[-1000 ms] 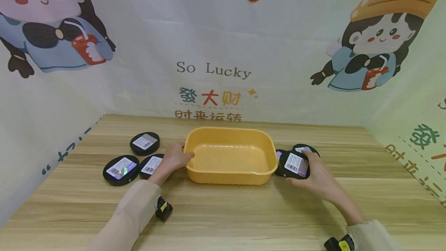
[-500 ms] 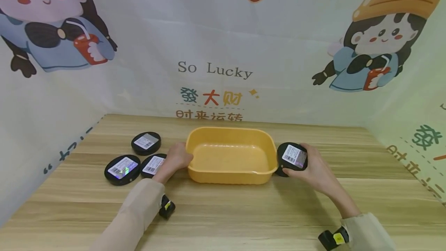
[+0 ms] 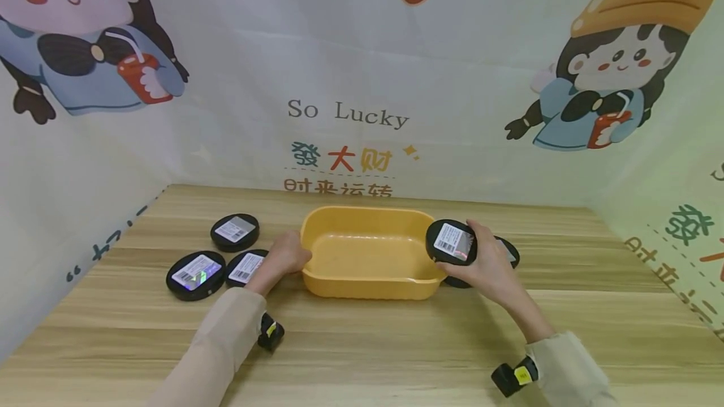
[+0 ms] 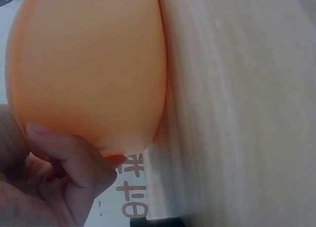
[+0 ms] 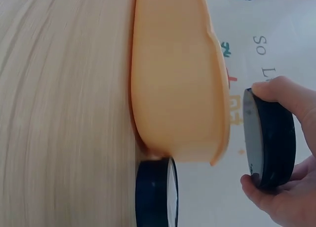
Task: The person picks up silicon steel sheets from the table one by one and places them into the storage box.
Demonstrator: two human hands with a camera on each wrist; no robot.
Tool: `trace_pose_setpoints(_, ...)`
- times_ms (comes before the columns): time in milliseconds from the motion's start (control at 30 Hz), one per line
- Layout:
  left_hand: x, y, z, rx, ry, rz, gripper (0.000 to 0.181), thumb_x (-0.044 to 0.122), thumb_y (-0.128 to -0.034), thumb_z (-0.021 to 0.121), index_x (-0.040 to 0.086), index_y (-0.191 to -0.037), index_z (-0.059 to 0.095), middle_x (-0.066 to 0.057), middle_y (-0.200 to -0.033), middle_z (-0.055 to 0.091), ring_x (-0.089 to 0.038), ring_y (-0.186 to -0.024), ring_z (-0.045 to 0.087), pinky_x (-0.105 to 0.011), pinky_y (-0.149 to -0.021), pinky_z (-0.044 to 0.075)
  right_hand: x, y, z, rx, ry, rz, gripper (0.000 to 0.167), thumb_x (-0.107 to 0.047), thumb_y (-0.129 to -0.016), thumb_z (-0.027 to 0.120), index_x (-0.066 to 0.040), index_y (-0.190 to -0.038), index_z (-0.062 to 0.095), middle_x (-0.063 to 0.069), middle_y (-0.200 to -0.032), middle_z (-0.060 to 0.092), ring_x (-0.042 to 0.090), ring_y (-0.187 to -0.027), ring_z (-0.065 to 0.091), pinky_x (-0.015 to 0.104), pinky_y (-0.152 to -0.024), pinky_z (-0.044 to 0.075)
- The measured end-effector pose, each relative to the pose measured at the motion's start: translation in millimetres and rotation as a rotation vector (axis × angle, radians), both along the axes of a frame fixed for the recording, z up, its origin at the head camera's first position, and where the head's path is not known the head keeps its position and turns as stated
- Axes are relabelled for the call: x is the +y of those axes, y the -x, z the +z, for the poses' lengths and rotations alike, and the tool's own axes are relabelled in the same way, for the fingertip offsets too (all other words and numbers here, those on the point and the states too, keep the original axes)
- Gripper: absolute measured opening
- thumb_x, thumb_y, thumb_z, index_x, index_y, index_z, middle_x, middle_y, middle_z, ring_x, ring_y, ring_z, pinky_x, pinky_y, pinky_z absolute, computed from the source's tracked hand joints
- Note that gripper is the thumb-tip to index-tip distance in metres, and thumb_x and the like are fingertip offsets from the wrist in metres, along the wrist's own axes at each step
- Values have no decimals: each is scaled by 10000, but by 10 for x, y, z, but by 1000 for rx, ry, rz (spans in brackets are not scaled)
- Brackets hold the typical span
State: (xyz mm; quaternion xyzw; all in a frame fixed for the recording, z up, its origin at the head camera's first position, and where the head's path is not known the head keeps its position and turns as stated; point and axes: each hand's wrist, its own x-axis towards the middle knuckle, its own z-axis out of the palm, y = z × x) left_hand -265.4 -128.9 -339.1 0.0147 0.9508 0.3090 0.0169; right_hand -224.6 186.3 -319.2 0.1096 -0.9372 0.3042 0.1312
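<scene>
My left hand (image 3: 285, 255) grips the left rim of a yellow plastic basin (image 3: 370, 288), thumb over the edge; the left wrist view shows these fingers (image 4: 69, 160) pinching its wall. Between thumb and fingers my right hand (image 3: 493, 267) holds a flat, round black disc (image 3: 451, 242) with a white barcode label. The disc is raised above the basin's right rim, slightly tilted. In the right wrist view the held disc (image 5: 279, 143) stands apart from the basin wall (image 5: 177, 74). Below it a second disc (image 3: 457, 282) lies beside the basin, partly hidden. Another disc (image 3: 511, 251) shows behind my right hand.
On the table's left lie three similar labelled discs: one at the back (image 3: 234, 231), one at the front left (image 3: 196, 275), one partly behind my left wrist (image 3: 245, 268). A printed cloth (image 3: 243, 112) hangs behind and at both sides of the wooden table (image 3: 367, 350).
My right hand has lifted the disc from beside the others and carried it left to above the basin's right rim. My left hand has stayed on the basin.
</scene>
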Motion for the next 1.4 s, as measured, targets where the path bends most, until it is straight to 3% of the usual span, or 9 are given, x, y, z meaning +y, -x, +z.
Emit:
trace_pose_setpoints(167, -2, 10, 7, -25, 4, -21, 86, -24, -699, 461, 22, -630, 441, -69, -570, 444, -142, -449, 434, -180, -400, 328, -122, 62, -21, -8, 1, -6, 842, -320, -684, 728, 80, -1299, 315, 272, -1234, 415, 387, -1054, 455, 502, -857, 389)
trace_pose_setpoints(500, 2, 14, 9, -62, -35, -5, 54, -41, -711, 448, -5, -672, 459, -59, -555, 441, -105, -398, 405, -162, -368, 313, -373, 174, -33, -15, 7, 35, 798, -301, -670, 741, 80, -1261, 365, 246, -1167, 461, 366, -1025, 476, 473, -865, 393)
trace_pose_setpoints(900, 10, -11, 26, -45, -33, -6, 87, -42, -696, 447, 14, -630, 452, -46, -522, 429, -99, -383, 397, -159, -360, 308, -619, 290, -36, -59, -21, 60, 826, -270, -662, 745, 106, -1273, 335, 249, -1132, 455, 359, -1003, 490, 460, -859, 417)
trace_pose_setpoints(1233, 20, -9, 23, -60, -54, 5, 82, -56, -700, 442, 1, -643, 459, -42, -505, 421, -82, -358, 374, -150, -339, 293, -699, 396, -90, -109, -51, 61, 754, -278, -673, 743, 128, -1191, 374, 256, -1108, 466, 336, -1000, 474, 428, -856, 412)
trace_pose_setpoints(1400, 16, -10, 25, -43, -34, -4, 81, -55, -682, 447, 6, -630, 455, -47, -508, 429, -77, -352, 371, -142, -336, 288, -739, 440, -126, -134, -87, 45, 670, -278, -653, 756, 127, -1079, 435, 210, -1002, 474, 290, -920, 460, 387, -803, 422)
